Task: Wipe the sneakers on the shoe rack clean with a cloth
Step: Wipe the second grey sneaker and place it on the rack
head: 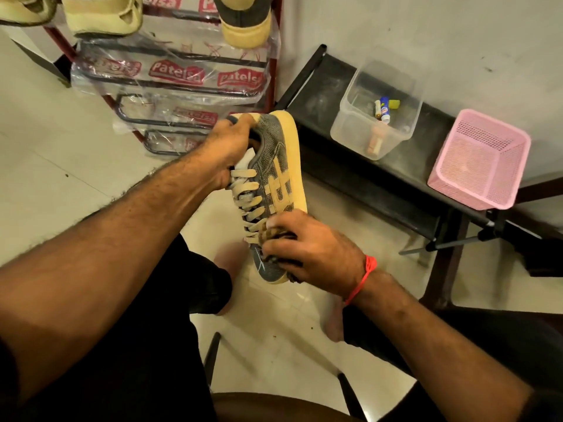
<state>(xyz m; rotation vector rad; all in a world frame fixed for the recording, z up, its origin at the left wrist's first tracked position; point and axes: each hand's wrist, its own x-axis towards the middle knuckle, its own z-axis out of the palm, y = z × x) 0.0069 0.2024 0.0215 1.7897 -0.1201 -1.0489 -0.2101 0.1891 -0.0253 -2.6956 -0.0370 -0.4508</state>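
- Gripping the sneaker [275, 166] by its collar, the left hand [227, 150] has fingers curled over the heel opening and holds the shoe in the air above the floor [61, 166], in front of the shoe rack [195, 86].
- Right hand [316, 254] is closed on a dark, mottled cloth [275, 236], pressing it against the toe end, just below the laces [248, 205].
- Sneaker is tilted on its side, yellow sole [297, 153] turned towards the low black table [380, 184].
- It looks light, judging by the one-handed hold (no strain showing), with a soft grey upper that would give under pressure and a firmer rubber sole.
- Best grip, I'd say, is that stiff heel collar or the sole edge; the laces are loose and would slip.
- More shoes [246, 22] wait on the rack's top shelf.
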